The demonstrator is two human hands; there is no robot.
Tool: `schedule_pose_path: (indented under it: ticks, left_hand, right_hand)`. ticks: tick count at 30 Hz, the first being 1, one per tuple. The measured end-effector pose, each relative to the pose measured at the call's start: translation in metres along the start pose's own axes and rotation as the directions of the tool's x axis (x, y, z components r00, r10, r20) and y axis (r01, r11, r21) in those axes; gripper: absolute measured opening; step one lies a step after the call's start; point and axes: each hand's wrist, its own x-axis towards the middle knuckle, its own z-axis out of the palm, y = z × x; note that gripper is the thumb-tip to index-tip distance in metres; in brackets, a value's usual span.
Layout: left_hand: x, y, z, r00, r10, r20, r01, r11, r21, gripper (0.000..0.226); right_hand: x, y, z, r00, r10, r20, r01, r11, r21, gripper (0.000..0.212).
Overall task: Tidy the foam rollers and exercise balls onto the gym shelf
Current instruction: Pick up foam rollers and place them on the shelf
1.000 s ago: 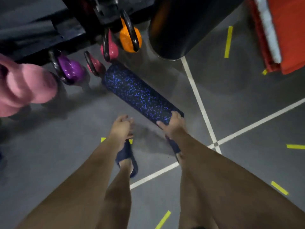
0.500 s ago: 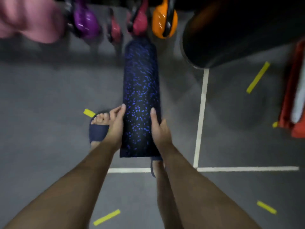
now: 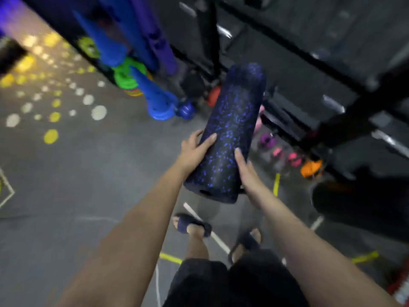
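A black foam roller (image 3: 230, 129) with blue speckles is up in the air, tilted with its far end toward the black shelf rack (image 3: 309, 58). My left hand (image 3: 194, 150) grips its left side near the close end, thumb on top. My right hand (image 3: 244, 167) holds the right side, fingers stretched along the foam. The roller's near end, with a small centre hole, faces me. The frame is blurred by motion.
Blue and purple rolled mats (image 3: 141, 47) and green and yellow rings (image 3: 127, 75) stand at the rack's left end. Pink, purple and orange kettlebells (image 3: 309, 168) line the floor under the rack. A large black bag (image 3: 363, 202) sits at right. My sandalled feet (image 3: 192, 224) stand below.
The roller has been lifted off the floor with both hands. My view has swung up and left, so the rack and rolled mats now show.
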Motion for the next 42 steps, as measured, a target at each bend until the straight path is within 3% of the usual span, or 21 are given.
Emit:
schedule_pose_path:
  ticks: [2, 6, 8, 10, 11, 14, 17, 20, 28, 32, 37, 40, 42]
  left_hand:
    - [-0.029, -0.019, -0.056, 0.995, -0.095, -0.038, 0.086, 0.977, -0.193, 0.097]
    - [-0.101, -0.081, -0.167, 0.985, -0.15, -0.088, 0.088, 0.865, -0.494, 0.08]
    - [-0.12, -0.106, -0.222, 0.975, -0.154, -0.157, 0.036, 0.814, -0.58, 0.055]
    - [-0.132, -0.121, -0.274, 0.956, -0.171, -0.24, -0.029, 0.757, -0.652, 0.044]
    - [-0.136, -0.126, -0.298, 0.946, -0.169, -0.276, -0.063, 0.739, -0.671, 0.041]
    - [-0.148, -0.133, -0.356, 0.919, -0.146, -0.366, -0.167, 0.696, -0.698, 0.037]
    - [-0.144, -0.143, -0.41, 0.898, -0.158, -0.41, -0.199, 0.685, -0.701, 0.044]
    - [-0.121, -0.155, -0.462, 0.873, -0.233, -0.429, -0.181, 0.662, -0.727, 0.049]
    - [0.014, -0.167, -0.601, 0.732, -0.403, -0.549, -0.182, 0.661, -0.728, 0.023]
    - [0.087, -0.158, -0.683, 0.723, -0.516, -0.459, -0.038, 0.634, -0.773, 0.019]
    - [0.151, -0.151, -0.779, 0.76, -0.604, -0.237, 0.17, 0.538, -0.825, 0.058]
    - [0.183, -0.16, -0.837, 0.768, -0.602, -0.218, 0.173, 0.524, -0.834, 0.071]
    - [0.205, -0.167, -0.878, 0.752, -0.618, -0.228, 0.15, 0.498, -0.854, 0.068]
  right_hand:
    - [-0.003, -0.013, 0.05, 0.992, -0.043, 0.117, 0.057, 0.991, -0.117, 0.039]
    - [-0.021, -0.026, 0.179, 0.963, 0.022, 0.27, 0.068, 0.945, -0.319, 0.042]
    - [-0.024, -0.03, 0.247, 0.94, 0.061, 0.335, 0.079, 0.918, -0.388, 0.063]
    - [-0.021, -0.035, 0.311, 0.924, 0.078, 0.375, 0.089, 0.909, -0.408, 0.088]
    - [-0.02, -0.038, 0.34, 0.917, 0.081, 0.39, 0.097, 0.904, -0.417, 0.095]
    - [-0.014, -0.054, 0.413, 0.888, 0.116, 0.445, 0.083, 0.911, -0.404, 0.078]
    - [0.003, -0.067, 0.469, 0.839, 0.21, 0.502, 0.014, 0.914, -0.407, 0.098]
    - [0.028, -0.076, 0.519, 0.778, 0.293, 0.555, -0.037, 0.904, -0.425, 0.094]
    - [0.159, -0.12, 0.67, 0.831, 0.332, 0.446, -0.157, 0.91, -0.383, 0.093]
    - [0.248, -0.144, 0.757, 0.865, 0.341, 0.368, -0.206, 0.91, -0.36, 0.112]
    - [0.295, -0.198, 0.859, 0.847, 0.372, 0.38, -0.251, 0.91, -0.331, 0.111]
    - [0.331, -0.21, 0.922, 0.863, 0.373, 0.342, -0.256, 0.905, -0.34, 0.124]
    - [0.35, -0.218, 0.965, 0.878, 0.34, 0.337, -0.245, 0.924, -0.293, 0.115]
